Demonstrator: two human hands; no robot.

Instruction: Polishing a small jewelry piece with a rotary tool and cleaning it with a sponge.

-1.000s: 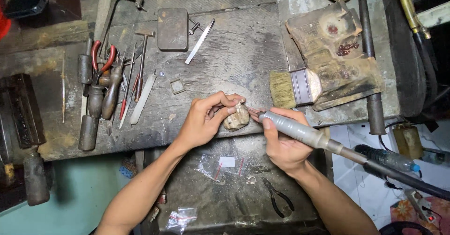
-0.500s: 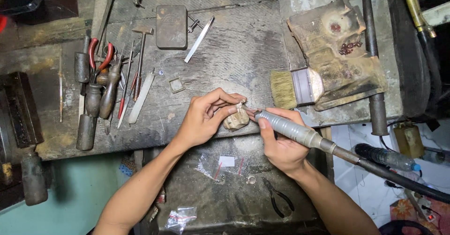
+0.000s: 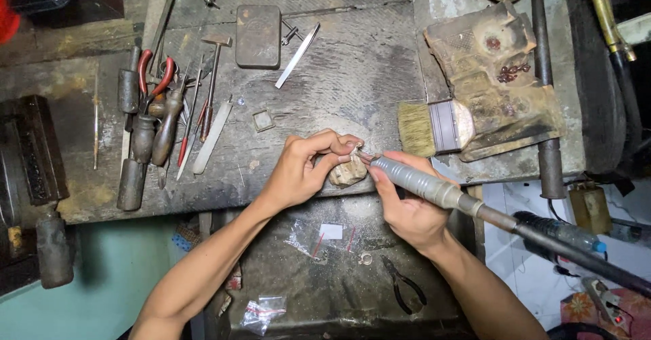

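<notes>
Near the middle of the frame, the person's left hand (image 3: 305, 170) is pinching a small piece between thumb and fingertips, held against a worn wooden peg (image 3: 348, 172) at the front edge of the workbench (image 3: 352, 75); the piece itself is too small to make out. The right hand (image 3: 407, 208) is closing its fingers around a grey rotary handpiece (image 3: 415, 181), gripping it like a pen, with the tip touching the pinched piece just beside the left fingertips. A thick black hose (image 3: 576, 252) is running from the handpiece toward the lower right of the frame.

At the left of the frame, a row of wooden-handled tools (image 3: 146, 150) is lying beside red-handled pliers (image 3: 152, 72), a small hammer (image 3: 211, 75) and a flat file (image 3: 211, 138). A dark rectangular block (image 3: 258, 36) is sitting at the upper centre, with a thin metal strip (image 3: 297, 55) just to its right. A brush (image 3: 434, 128) is resting right of centre, touching a scorched block (image 3: 498, 75) in the upper right. Below the hands, black pliers (image 3: 403, 286), a small ring (image 3: 365, 258) and little plastic bags (image 3: 261, 311) are lying on a dark tray (image 3: 291, 299)
</notes>
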